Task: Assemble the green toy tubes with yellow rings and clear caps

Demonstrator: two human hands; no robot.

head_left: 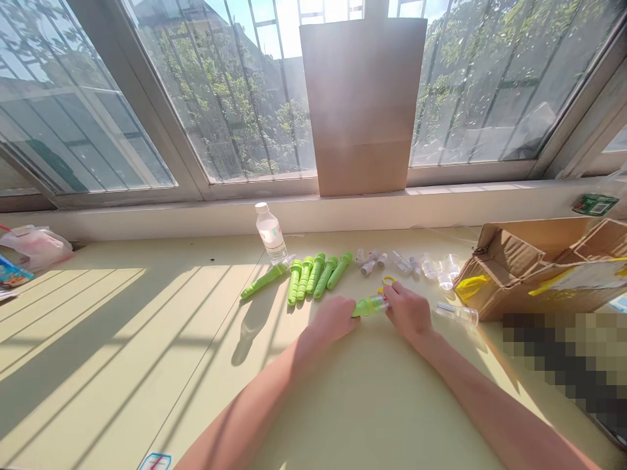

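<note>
My left hand is wrapped round one end of a green plastic tube, held low over the table. At its other end, which looks clear and ribbed, the fingers of my right hand are closed, with a speck of red at the fingertips. Just beyond those fingers shows a yellow ring; whether it joins the tube I cannot tell. Several similar green tubes lie side by side farther back, and a longer one lies slanted to their left. Close to my right hand is a clear plastic cup stack.
Small clear plastic pieces lie scattered behind my hands. An upright water bottle stands at the back. On the right is a cardboard box with dividers; a cardboard sheet leans on the window. Far left lies a plastic bag.
</note>
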